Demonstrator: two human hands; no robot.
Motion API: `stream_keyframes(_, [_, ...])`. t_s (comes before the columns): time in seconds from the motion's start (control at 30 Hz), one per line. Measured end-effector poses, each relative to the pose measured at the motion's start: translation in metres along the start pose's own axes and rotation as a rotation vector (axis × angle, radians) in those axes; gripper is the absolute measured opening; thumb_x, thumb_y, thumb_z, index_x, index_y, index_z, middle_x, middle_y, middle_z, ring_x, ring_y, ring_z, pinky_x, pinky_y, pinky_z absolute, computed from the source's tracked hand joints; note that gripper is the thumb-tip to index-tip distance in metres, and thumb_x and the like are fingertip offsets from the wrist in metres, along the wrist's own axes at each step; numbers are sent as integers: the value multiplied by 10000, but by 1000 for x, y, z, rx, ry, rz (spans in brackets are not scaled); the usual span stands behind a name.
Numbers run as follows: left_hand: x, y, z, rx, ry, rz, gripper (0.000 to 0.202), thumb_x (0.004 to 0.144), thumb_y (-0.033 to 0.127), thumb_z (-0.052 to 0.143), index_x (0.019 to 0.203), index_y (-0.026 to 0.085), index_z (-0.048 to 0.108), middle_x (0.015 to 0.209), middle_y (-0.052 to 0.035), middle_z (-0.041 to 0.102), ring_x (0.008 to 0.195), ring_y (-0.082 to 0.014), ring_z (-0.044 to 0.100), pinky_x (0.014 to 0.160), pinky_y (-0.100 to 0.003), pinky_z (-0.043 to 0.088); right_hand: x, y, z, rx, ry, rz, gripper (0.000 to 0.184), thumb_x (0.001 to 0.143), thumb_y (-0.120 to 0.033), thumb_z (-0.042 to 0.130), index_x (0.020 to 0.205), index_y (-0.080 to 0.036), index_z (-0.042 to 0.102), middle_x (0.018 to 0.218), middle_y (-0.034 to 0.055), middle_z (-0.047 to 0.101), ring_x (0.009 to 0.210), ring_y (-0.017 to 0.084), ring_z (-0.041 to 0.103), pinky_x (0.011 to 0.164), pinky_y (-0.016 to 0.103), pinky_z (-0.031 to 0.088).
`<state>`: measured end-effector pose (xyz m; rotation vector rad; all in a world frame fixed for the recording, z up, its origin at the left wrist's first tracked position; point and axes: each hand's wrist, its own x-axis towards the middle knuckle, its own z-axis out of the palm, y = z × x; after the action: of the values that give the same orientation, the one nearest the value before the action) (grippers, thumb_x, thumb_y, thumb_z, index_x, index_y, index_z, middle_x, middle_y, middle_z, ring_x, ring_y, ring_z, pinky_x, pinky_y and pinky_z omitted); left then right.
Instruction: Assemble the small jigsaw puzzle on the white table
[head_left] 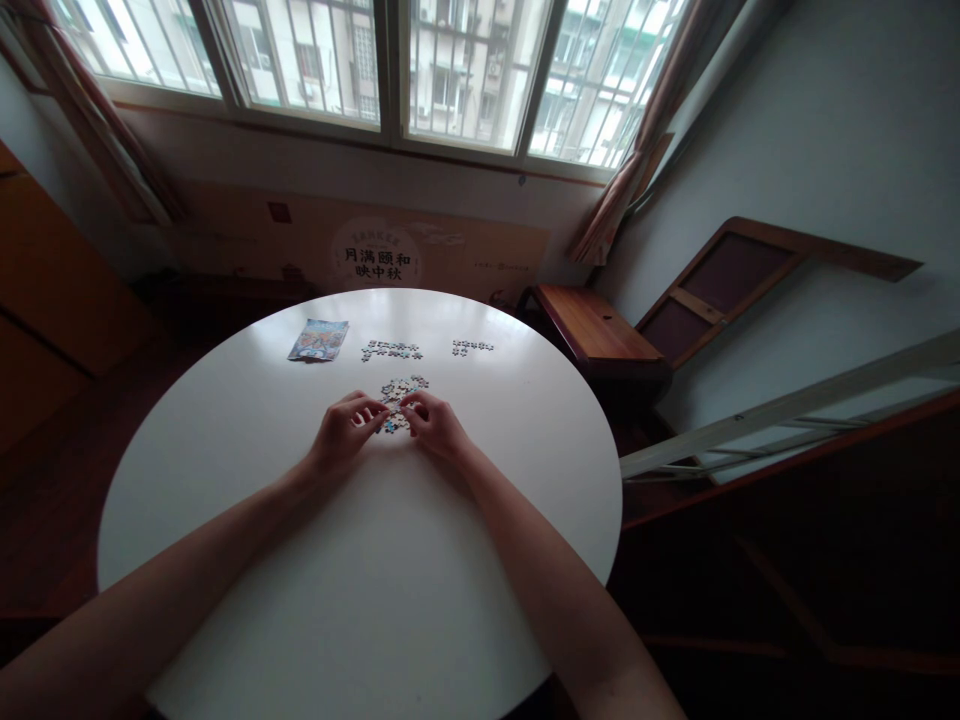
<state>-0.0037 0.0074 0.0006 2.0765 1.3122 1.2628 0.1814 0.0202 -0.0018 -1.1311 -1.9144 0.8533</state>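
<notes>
A small pile of loose jigsaw pieces (pixel 403 392) lies near the middle of the round white table (pixel 360 560). My left hand (pixel 345 428) rests just left of the pile, fingers curled and pinched at a piece on its near edge. My right hand (pixel 433 422) sits just right of it, fingers likewise curled onto pieces. The fingertips of both hands almost meet over the pile's near side. What each pinch holds is too small to make out.
Farther back lie two joined strips of puzzle pieces (pixel 391 350) (pixel 472 347) and a colourful picture card (pixel 319 339). A wooden bench (pixel 596 325) stands right of the table, a printed cardboard panel (pixel 379 255) under the window, and a slanted white rail (pixel 787 410) at right.
</notes>
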Motion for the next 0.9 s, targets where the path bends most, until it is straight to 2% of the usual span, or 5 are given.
stream_keyframes(0.53, [-1,-1,0,-21,-18,-1,278,793,438,606,790,169,680,750,-32,595,590,-109,559,521,-229,462,1,1,0,-15,9,-14,183,853,-290,498,935,-184,622,531,-49,548,497,85,499,556,192,361])
stream_keyframes(0.9, [-1,-4,1,-30,10,-35,283,760,436,646,802,158,666,795,-36,596,563,-96,560,484,-211,451,-1,0,-1,-16,-22,-31,230,845,-281,506,1026,-193,617,569,-48,553,517,80,479,556,191,342])
